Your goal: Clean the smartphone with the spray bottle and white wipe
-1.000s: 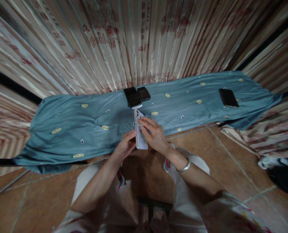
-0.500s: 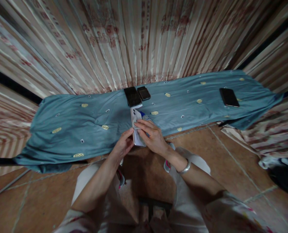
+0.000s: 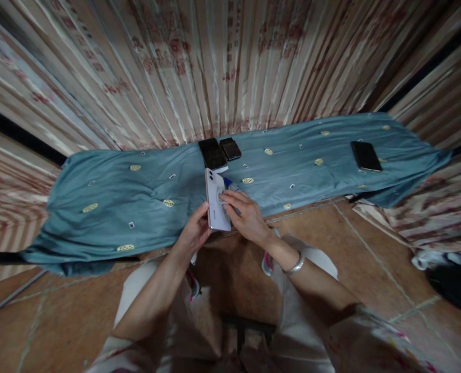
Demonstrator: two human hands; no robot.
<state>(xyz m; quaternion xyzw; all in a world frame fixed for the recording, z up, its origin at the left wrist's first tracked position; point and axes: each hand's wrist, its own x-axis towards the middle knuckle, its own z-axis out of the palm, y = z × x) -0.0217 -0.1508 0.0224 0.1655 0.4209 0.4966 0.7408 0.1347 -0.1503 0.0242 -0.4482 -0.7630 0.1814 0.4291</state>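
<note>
My left hand [image 3: 196,228] is closed round the lower left side of a pale lilac smartphone [image 3: 215,207], its back with the camera lenses turned up toward me. The phone is tilted above the front part of the covered bench. The fingers of my right hand [image 3: 246,215] are pinched on a small pale cloth [image 3: 220,197] that touches the phone's back. Most of the cloth is hidden under the fingertips. Just behind my right hand lies a clear bottle with a blue cap [image 3: 228,182], partly covered by the hand.
A teal cloth [image 3: 110,181] with yellow prints covers the long bench. Beyond the phone lie a black box-like item [image 3: 212,154] and a smaller dark case [image 3: 230,149]. Far right is a dark flat wallet-like item [image 3: 366,155]. A patterned curtain [image 3: 215,67] hangs behind.
The phone has turned a little, showing more of its back, and its top has shifted slightly left. My right fingers and the cloth have moved slightly right across it.
</note>
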